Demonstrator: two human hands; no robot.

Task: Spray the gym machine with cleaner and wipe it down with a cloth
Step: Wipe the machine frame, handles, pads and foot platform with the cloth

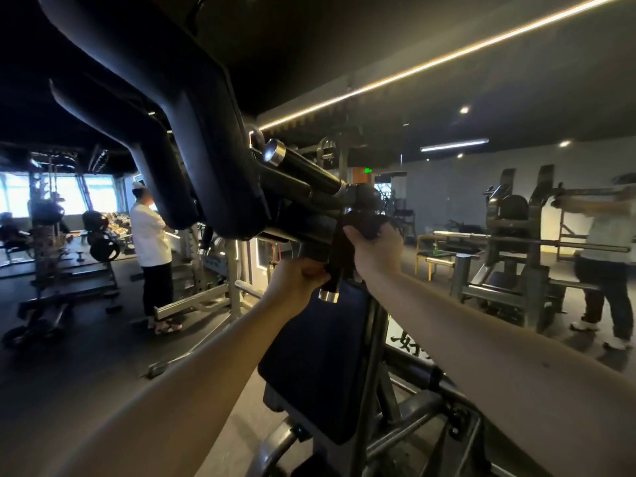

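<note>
Wiping stage in progress. The right hand (pixel 377 246) has its fingers closed on a dark cloth (pixel 364 223), pressed against the arm of the gym machine (pixel 309 180) just below the 2 chrome-capped tubes. The left hand (pixel 297 278) is curled round the black handle (pixel 329 292), apparently steadying it. No spray bottle is in either hand; whether cleaner has been applied cannot be told. Judged outstanding: the overhead shoulder pads (pixel 192 108), the back pad (pixel 316 356) and the lower frame, none showing visible wetness.
</note>
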